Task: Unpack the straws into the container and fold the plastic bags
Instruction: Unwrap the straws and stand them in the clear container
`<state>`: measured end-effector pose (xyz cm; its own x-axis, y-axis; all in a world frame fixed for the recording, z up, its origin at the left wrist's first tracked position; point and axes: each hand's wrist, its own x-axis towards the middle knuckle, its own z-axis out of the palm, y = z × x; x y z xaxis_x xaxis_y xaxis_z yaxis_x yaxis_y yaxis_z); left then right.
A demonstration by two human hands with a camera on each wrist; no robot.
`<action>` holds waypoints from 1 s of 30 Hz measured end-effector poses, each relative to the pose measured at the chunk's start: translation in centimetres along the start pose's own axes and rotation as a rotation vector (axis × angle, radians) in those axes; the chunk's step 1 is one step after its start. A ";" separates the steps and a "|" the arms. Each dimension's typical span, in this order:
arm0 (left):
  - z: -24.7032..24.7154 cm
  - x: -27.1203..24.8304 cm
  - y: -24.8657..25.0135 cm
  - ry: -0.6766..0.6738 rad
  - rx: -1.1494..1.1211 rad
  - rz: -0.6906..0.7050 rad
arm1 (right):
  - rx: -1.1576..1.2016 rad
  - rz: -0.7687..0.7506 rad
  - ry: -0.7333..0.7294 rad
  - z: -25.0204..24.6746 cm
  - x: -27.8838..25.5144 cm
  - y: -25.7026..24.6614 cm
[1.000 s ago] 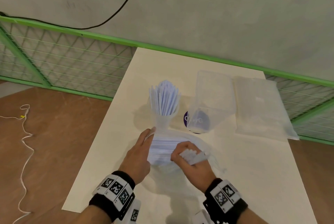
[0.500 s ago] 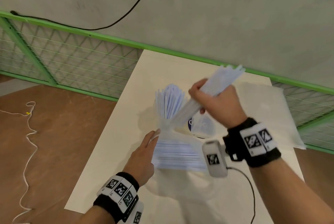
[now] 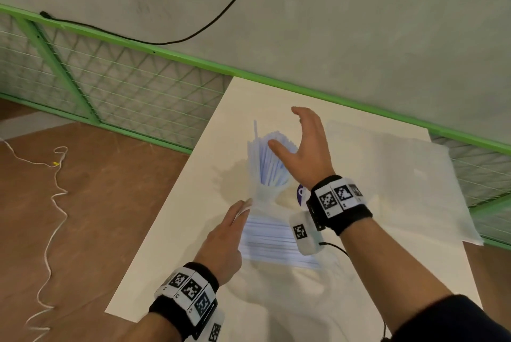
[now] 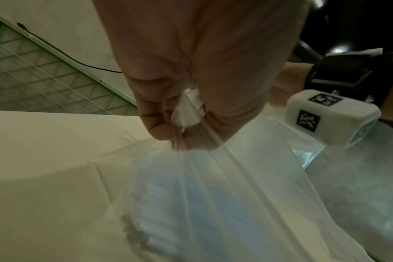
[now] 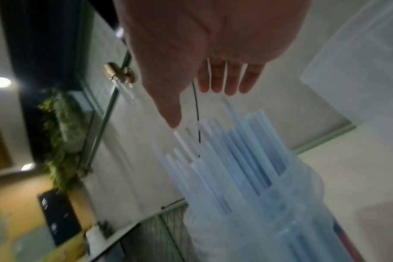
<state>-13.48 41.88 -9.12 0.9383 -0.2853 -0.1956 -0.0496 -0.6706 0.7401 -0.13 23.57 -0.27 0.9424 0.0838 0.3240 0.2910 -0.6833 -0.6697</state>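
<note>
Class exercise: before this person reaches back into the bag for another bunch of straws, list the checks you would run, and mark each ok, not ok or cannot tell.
1. Right hand empty, fingers spread: ok.
2. Left hand pinches the bag edge: ok.
3. Straws in the bag remain: ok.
4. Container upright: ok.
5. Room left among the standing straws: cannot tell.
6. All standing straws level: not ok, one sticks up.

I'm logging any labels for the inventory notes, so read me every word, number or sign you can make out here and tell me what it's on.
No readable words or numbers.
Purple round label on the table behind the right wrist: white lettering, mostly hidden and blurred, unreadable.
Wrist bands: black-and-white square code patterns, no text.
Small white box at the right wrist: the same code squares, no text.
</note>
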 end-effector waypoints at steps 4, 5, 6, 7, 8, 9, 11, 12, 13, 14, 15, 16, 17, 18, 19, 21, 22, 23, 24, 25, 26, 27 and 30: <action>-0.1 0.1 0.1 -0.004 -0.002 -0.001 | -0.346 -0.155 -0.114 1.4 -1.7 0.3; -0.1 0.1 0.1 -0.003 0.000 -0.001 | -0.436 -0.157 -0.191 1.9 -2.3 0.5; 0.0 0.1 0.1 -0.002 0.001 0.000 | -0.498 -0.156 -0.253 2.3 -2.8 0.9; 0.0 0.1 0.0 -0.001 0.002 0.001 | -0.521 -0.154 -0.281 2.5 -3.0 1.3; 0.0 0.1 -0.1 0.000 0.004 0.001 | -0.500 -0.145 -0.273 2.4 -3.0 1.4; 0.1 0.1 -0.1 0.001 0.007 0.002 | -0.451 -0.132 -0.233 2.3 -2.8 1.4; 0.2 0.0 -0.1 0.003 0.012 0.008 | -0.345 -0.137 -0.107 1.9 -2.1 0.9; 0.2 0.0 0.0 0.001 0.009 0.014 | -0.318 -0.167 -0.059 1.7 -1.7 0.4; 0.2 0.0 0.0 -0.002 0.005 0.020 | -0.302 -0.208 -0.040 1.6 -1.2 -0.1; 0.2 0.0 0.0 -0.005 0.003 0.026 | -0.291 -0.248 -0.048 1.6 -0.7 -0.8; 0.2 0.0 0.1 -0.008 0.002 0.029 | -0.294 -0.281 -0.078 1.6 -0.2 -1.3; 0.2 0.0 0.2 -0.009 0.000 0.030 | -0.319 -0.303 -0.121 1.7 0.2 -1.8; 0.2 0.0 0.3 -0.009 0.000 0.029 | -0.374 -0.312 -0.174 1.8 0.5 -2.0; 0.1 0.0 0.3 -0.010 0.002 0.028 | -0.453 -0.306 -0.237 2.0 0.7 -2.0; 0.1 0.0 0.4 -0.009 0.003 0.025 | -0.538 -0.283 -0.311 2.1 0.6 -1.9; 0.2 -0.1 0.4 -0.006 0.009 0.016 | -0.647 -0.220 -0.441 2.4 0.1 -1.1; 0.2 -0.1 0.4 -0.003 0.009 0.014 | -0.651 -0.205 -0.463 2.3 -0.2 -0.8; 0.2 -0.2 0.5 -0.003 0.006 0.012 | -0.618 -0.203 -0.449 2.1 -0.4 -0.6; 0.2 -0.2 0.5 -0.002 0.003 0.010 | -0.563 -0.218 -0.402 1.7 -0.7 -0.8; 0.2 -0.3 0.6 -0.007 0.005 0.003 | -0.512 -0.258 -0.329 1.3 -1.1 -1.3; 0.2 -0.3 0.7 -0.014 0.006 -0.007 | -0.465 -0.322 -0.247 0.8 -1.6 -1.9; 0.2 -0.2 0.8 -0.018 0.011 -0.019 | -0.403 -0.399 -0.178 0.3 -2.3 -2.6; 0.2 -0.1 1.3 -0.023 0.069 -0.079 | -0.204 -0.584 -0.229 -0.6 -6.2 -4.1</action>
<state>-13.67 40.94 -8.27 0.9321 -0.2448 -0.2669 0.0000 -0.7369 0.6760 -7.26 25.43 0.82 0.6567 0.6194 0.4303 0.7493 -0.6006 -0.2790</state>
